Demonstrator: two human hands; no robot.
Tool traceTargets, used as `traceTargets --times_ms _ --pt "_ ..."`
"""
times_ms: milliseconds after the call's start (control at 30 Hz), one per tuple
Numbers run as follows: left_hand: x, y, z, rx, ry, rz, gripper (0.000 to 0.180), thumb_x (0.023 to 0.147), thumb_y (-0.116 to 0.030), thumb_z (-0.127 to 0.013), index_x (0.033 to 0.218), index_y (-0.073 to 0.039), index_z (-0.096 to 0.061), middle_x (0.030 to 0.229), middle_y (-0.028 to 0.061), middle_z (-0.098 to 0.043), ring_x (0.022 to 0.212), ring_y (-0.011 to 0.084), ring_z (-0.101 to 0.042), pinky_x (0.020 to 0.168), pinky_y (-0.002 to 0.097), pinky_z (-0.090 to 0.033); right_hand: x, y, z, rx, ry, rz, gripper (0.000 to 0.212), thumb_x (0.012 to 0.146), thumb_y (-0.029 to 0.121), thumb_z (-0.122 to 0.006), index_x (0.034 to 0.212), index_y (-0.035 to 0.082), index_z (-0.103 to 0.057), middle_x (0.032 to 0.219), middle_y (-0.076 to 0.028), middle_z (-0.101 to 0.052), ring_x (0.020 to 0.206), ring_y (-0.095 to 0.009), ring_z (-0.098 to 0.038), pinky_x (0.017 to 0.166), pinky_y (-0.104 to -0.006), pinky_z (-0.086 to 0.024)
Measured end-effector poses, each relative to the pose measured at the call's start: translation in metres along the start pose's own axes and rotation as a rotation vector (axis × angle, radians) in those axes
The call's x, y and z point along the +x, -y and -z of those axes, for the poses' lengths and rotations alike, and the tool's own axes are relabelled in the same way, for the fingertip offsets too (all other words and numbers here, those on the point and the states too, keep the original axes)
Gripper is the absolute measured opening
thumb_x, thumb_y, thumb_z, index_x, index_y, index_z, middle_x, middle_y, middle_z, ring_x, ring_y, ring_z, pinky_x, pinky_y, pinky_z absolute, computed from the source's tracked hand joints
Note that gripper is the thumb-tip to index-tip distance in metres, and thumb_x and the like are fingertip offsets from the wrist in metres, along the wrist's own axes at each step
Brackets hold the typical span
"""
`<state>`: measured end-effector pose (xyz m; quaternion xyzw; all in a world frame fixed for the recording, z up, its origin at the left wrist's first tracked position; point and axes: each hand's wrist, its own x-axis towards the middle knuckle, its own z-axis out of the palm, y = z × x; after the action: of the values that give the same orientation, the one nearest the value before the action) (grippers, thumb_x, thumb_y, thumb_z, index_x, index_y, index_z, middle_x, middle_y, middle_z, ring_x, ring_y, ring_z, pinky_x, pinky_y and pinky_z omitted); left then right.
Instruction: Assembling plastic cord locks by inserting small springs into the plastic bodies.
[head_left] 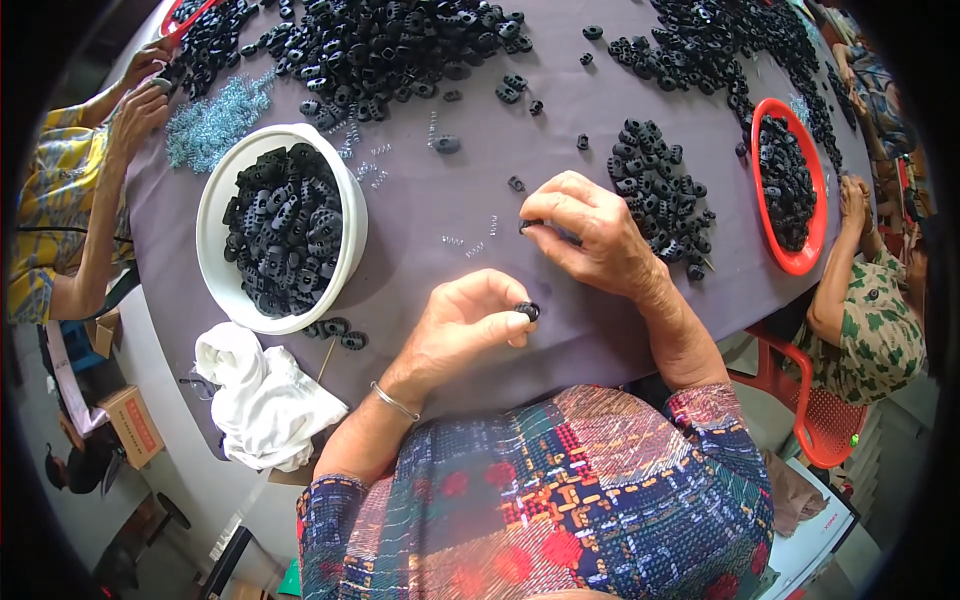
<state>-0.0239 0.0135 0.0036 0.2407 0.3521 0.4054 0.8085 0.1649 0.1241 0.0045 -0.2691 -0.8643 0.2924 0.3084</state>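
My left hand (452, 325), a silver bangle on its wrist, pinches a small black plastic cord lock body (528, 311) between thumb and fingertips above the near edge of the table. Farther off and to the right, my right hand (598, 240) is closed on a small black plastic piece (526, 227), mostly hidden by the fingers. Several thin metal springs (474, 249) lie on the cloth just left of that hand. Beyond my right wrist spreads a pile of black cord lock parts (650, 185).
At left stands a white tub (355, 220) full of black parts, with a white cloth (265, 400) nearer. Big black heaps (390, 50) and a blue-tinted spring pile (215, 120) lie farther off. A red basket (765, 205) is at right. People sit at both sides.
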Motion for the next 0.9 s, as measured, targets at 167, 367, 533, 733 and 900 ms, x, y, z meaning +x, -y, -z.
traceTargets --times_ms 167,367,533,733,900 --pt "0.000 0.000 0.000 0.009 0.007 -0.004 0.013 0.088 -0.009 -0.066 0.097 -0.002 -0.060 0.088 0.0038 -0.064 0.077 0.0101 -0.061 0.074 0.0258 -0.051 0.004 0.000 -0.004 -0.115 -0.084 -0.044 0.026 0.074 -0.005 -0.067 0.098 0.003 -0.064 0.091 -0.011 -0.060 0.080 -0.026 -0.061 0.069 -0.0340 -0.051" --pt "0.002 0.002 0.000 0.014 0.023 -0.022 0.013 0.088 -0.008 -0.066 0.098 -0.002 -0.060 0.087 0.0049 -0.064 0.077 0.0106 -0.061 0.073 0.0246 -0.050 0.019 0.008 -0.011 -0.231 -0.072 -0.132 0.026 0.080 -0.001 -0.065 0.105 0.003 -0.062 0.093 -0.012 -0.058 0.078 -0.027 -0.060 0.068 -0.0351 -0.051" --pt "0.003 0.003 0.001 0.023 0.047 -0.044 0.016 0.089 -0.012 -0.067 0.099 -0.002 -0.060 0.087 0.0032 -0.064 0.077 0.0100 -0.061 0.073 0.0251 -0.051 0.023 0.004 -0.020 -0.423 -0.015 -0.154 0.022 0.079 0.003 -0.064 0.100 0.004 -0.058 0.088 -0.012 -0.053 0.079 -0.030 -0.059 0.069 -0.0386 -0.051" --pt "0.005 0.002 -0.001 0.023 0.044 -0.042 0.012 0.088 -0.007 -0.066 0.097 -0.002 -0.061 0.086 0.0055 -0.065 0.075 0.0103 -0.060 0.071 0.0230 -0.049 0.028 -0.001 -0.016 -0.461 0.059 -0.163 0.022 0.078 0.000 -0.061 0.099 0.004 -0.058 0.088 -0.013 -0.054 0.075 -0.030 -0.058 0.067 -0.0390 -0.050" --pt "0.004 0.003 -0.001 0.034 0.031 -0.054 0.012 0.088 -0.008 -0.066 0.096 -0.002 -0.061 0.086 0.0050 -0.065 0.075 0.0096 -0.060 0.071 0.0223 -0.049 0.027 -0.001 -0.001 -0.218 -0.051 -0.170 0.015 0.081 -0.002 -0.060 0.095 0.002 -0.061 0.081 -0.007 -0.055 0.065 -0.016 -0.055 0.062 -0.0279 -0.047"
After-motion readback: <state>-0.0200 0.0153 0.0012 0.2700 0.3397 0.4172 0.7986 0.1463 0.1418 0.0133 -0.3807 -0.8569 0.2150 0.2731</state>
